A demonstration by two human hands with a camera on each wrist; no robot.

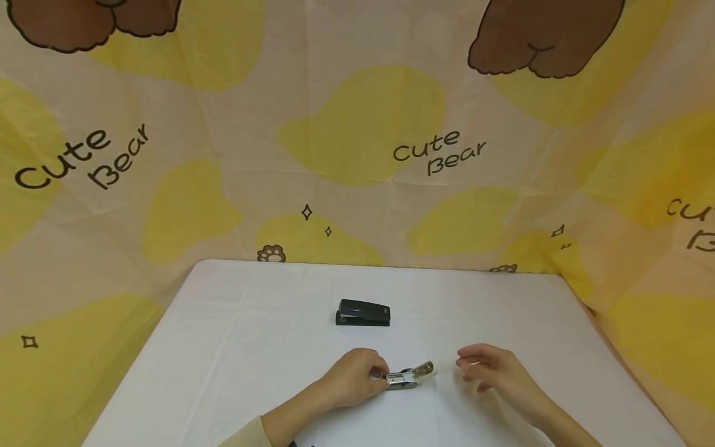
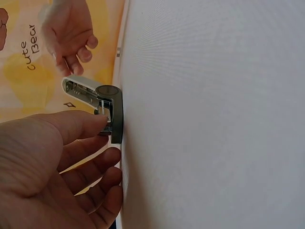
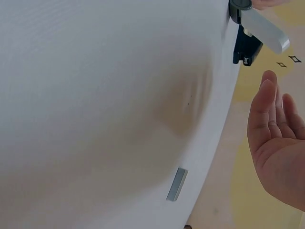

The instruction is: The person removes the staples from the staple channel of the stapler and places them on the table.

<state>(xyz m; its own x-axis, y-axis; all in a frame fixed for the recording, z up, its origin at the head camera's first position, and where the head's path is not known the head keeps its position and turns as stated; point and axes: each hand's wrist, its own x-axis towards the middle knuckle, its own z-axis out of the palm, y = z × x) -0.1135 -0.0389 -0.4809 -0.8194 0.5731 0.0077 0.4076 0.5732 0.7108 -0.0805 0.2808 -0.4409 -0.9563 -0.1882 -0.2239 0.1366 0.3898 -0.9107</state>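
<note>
A: What was each hand doing, and where was the open stapler (image 1: 410, 376)?

B: It lay on the white table (image 1: 223, 347), near the front edge. The left hand (image 1: 352, 377) pinched its rear end, apparently to steady it. The right hand (image 1: 491, 367) hovered just beside it, fingers relaxed, holding nothing.

A: Appearance?

B: Its dark base lay flat; the silver staple channel was swung up, exposed. A closed black stapler (image 1: 363, 312) sat farther back.

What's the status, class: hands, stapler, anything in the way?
Left hand pinches the open stapler at its hinge end. Right hand open, clear of it. Black stapler farther back, untouched. Nothing between.
</note>
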